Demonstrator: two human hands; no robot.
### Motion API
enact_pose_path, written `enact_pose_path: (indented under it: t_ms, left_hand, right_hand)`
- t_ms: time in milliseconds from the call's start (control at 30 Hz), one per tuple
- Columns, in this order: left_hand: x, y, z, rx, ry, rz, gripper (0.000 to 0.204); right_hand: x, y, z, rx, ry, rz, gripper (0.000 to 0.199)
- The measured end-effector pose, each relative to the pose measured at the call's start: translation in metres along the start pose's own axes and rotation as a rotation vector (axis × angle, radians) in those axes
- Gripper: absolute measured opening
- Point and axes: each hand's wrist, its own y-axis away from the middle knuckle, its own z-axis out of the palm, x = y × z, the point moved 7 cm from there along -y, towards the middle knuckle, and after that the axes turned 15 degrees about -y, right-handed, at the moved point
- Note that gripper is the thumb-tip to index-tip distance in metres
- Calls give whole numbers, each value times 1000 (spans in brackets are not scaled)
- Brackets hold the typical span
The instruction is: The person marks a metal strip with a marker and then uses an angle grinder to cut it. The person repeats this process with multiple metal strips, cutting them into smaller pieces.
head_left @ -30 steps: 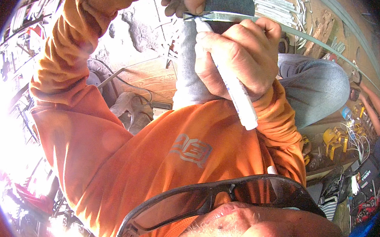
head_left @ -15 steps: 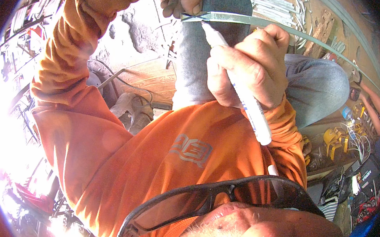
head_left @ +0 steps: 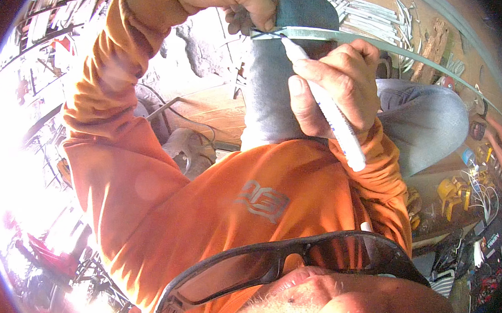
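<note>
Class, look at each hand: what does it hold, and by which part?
The right hand grips a white marker around its middle, tip on the metal strip. The left hand pinches that strip's near end.

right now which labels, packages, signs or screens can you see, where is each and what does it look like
Printed emblem: on the chest of the orange shirt, a grey stylised shape.
White marker: in the right hand, its barrel carries small blue print, tip on the thin metal strip pinned by the left hand.
No packages, signs or screens can be made out; the clutter at the right edge is too small to tell.
</note>
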Motion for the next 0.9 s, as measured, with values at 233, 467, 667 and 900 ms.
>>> enact_pose_path:
  t_ms: [233,467,667,900]
  left_hand:
    - [-1,-1,-1,-12,8,-4,17]
    - [7,5,-1,-2,-48,-39,15]
    - [44,29,-4,169,-302,-19,12]
    - [19,31,-4,295,-146,142,15]
  right_hand:
    - [9,7,-9,44,-58,81,31]
    - [27,12,-10,103,-28,133,34]
    - [37,18,-15,198,-161,250,33]
    - [43,22,-18,254,-206,330,32]
